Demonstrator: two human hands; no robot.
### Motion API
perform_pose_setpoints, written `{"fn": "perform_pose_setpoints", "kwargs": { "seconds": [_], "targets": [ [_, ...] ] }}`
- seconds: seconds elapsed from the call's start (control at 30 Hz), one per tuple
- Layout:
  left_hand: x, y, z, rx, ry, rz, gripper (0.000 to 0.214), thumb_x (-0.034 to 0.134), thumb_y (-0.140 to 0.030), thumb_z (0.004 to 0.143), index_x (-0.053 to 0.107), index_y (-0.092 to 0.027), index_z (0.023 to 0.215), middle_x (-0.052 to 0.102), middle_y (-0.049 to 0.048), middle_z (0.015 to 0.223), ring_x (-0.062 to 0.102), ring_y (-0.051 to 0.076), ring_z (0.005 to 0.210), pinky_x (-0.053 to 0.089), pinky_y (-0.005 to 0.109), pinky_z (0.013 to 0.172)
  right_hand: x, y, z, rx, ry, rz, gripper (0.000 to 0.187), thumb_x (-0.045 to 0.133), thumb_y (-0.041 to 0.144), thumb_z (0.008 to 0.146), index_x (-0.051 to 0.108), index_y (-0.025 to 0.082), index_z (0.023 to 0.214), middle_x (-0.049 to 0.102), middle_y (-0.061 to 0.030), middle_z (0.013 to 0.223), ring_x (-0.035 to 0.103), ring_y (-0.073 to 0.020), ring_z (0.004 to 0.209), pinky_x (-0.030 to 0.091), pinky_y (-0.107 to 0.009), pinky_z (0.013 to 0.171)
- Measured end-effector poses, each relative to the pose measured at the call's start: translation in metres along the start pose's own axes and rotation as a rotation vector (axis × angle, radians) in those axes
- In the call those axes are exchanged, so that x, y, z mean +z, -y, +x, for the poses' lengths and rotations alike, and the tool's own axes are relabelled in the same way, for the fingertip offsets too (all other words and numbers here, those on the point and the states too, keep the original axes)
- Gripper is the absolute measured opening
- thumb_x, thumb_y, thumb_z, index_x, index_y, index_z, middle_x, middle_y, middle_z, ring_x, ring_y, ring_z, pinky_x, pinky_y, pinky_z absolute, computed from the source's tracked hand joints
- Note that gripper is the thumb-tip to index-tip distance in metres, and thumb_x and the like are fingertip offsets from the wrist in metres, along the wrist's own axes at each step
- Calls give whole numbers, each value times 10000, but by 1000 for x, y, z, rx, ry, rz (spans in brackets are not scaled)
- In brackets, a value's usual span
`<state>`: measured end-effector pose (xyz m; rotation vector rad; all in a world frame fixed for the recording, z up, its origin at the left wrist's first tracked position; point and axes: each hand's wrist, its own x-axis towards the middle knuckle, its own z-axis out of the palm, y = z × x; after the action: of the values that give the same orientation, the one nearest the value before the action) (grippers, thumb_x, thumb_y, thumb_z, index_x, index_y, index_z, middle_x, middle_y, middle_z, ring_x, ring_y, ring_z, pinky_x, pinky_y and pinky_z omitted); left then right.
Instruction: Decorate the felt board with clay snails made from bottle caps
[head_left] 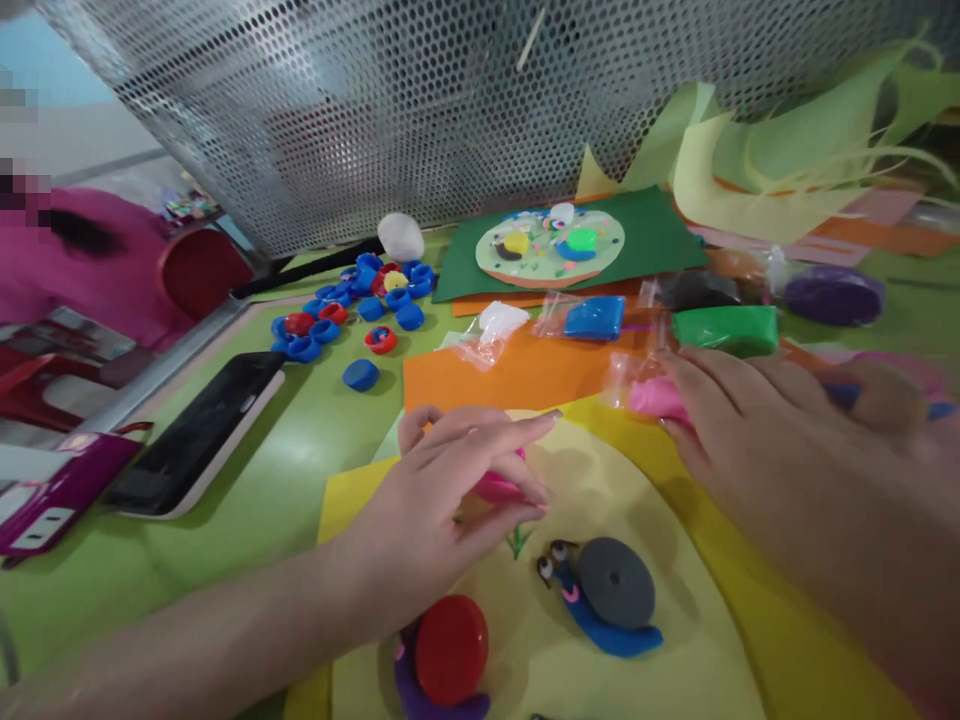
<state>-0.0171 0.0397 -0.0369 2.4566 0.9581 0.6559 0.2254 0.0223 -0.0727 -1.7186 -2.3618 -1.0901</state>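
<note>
My left hand (457,490) hovers over the pale yellow paper round (675,480), thumb and a finger pinched together, index finger stretched out. A bright pink piece (499,488) shows between its fingers; whether it is held or lies on the paper I cannot tell. Green clay leaves (517,541) lie just below. Nearby on the round are a blue clay snail (615,630) with a grey disc shell and a purple one with a red cap (452,648) as shell, partly hidden by my left arm. My right hand (780,440) has its fingertips closed on pink clay (660,399) in a clear bag.
Bagged blue (595,318), green (726,330) and purple clay (836,295) lie behind. Blue bottle caps (361,375) and a phone (202,430) lie to the left. A finished snail picture (551,248) leans near the perforated metal panel (420,110). A person in pink (82,260) is at far left.
</note>
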Motion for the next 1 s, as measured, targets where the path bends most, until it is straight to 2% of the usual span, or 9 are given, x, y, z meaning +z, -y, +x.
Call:
{"fn": "perform_pose_setpoints", "kwargs": {
  "seconds": [0.1, 0.2, 0.33, 0.5, 0.6, 0.73, 0.87, 0.93, 1.0],
  "targets": [
    [0, 0, 1, 21, -2, 27, 419, 621, -163, 838, 466, -262, 1215, 728, -70, 801, 585, 171, 973, 295, 324, 892, -3, 1, 0, 50, 25, 18, 399, 280, 253, 917, 512, 64, 1181, 590, -106, 895, 486, -245, 754, 284, -410, 701],
    [1, 0, 1, 81, 11, 105, 377, 612, -186, 850, 491, -239, 1203, 735, -63, 852, 573, 160, 1003, 323, 304, 919, -1, 4, -1, 123, 49, 50, 374, 282, 238, 906, 503, 110, 1179, 598, -79, 871, 500, -248, 785, 295, -415, 730],
    [0, 1, -2, 166, -14, 210, 366, 548, -203, 892, 466, -240, 1247, 734, -73, 817, 556, 166, 1059, 362, 314, 934, 4, 7, -3, 153, 61, 90, 382, 251, 277, 902, 468, 134, 1182, 586, -87, 904, 491, -265, 827, 315, -406, 710],
    [-1, 5, -10, 217, 54, 389, 477, 568, -120, 855, 442, -220, 1304, 649, -22, 1160, 510, 150, 1159, 396, 273, 985, 8, 7, -3, 151, 49, 114, 414, 244, 313, 887, 462, 123, 1183, 580, -103, 948, 483, -275, 829, 324, -415, 755],
    [-2, 6, -11, 263, 51, 394, 556, 589, -88, 829, 392, -182, 1341, 657, -34, 1145, 473, 142, 1203, 390, 248, 1011, 9, 7, -3, 158, 48, 124, 426, 260, 309, 881, 448, 116, 1211, 577, -113, 994, 480, -272, 828, 319, -408, 749],
    [-2, 7, -8, 297, 53, 416, 509, 560, -64, 839, 423, -188, 1314, 681, -56, 1090, 447, 143, 1237, 394, 263, 1023, 9, 6, -5, 140, 54, 122, 423, 275, 315, 884, 439, 114, 1218, 574, -117, 996, 484, -269, 832, 318, -397, 723],
    [-4, 7, -6, 307, 146, 388, 501, 519, -65, 853, 404, -169, 1329, 661, -16, 1144, 364, 148, 1308, 347, 276, 1080, 7, 6, -8, 151, 75, 133, 387, 294, 297, 894, 434, 126, 1212, 577, -117, 1046, 495, -272, 890, 331, -385, 723],
    [-7, 5, -5, 325, 151, 391, 521, 542, -93, 843, 395, -155, 1339, 651, -2, 1165, 380, 157, 1299, 330, 272, 1096, 7, 6, -8, 147, 79, 137, 386, 286, 297, 899, 429, 131, 1216, 579, -119, 1061, 499, -279, 916, 340, -388, 731],
    [-11, 3, -5, 318, 108, 397, 517, 575, -142, 828, 436, -200, 1323, 622, -9, 1210, 459, 174, 1238, 360, 268, 1081, 7, 6, -8, 156, 81, 148, 399, 278, 301, 899, 418, 134, 1233, 571, -126, 1100, 498, -288, 942, 346, -397, 744]
  ]
}}
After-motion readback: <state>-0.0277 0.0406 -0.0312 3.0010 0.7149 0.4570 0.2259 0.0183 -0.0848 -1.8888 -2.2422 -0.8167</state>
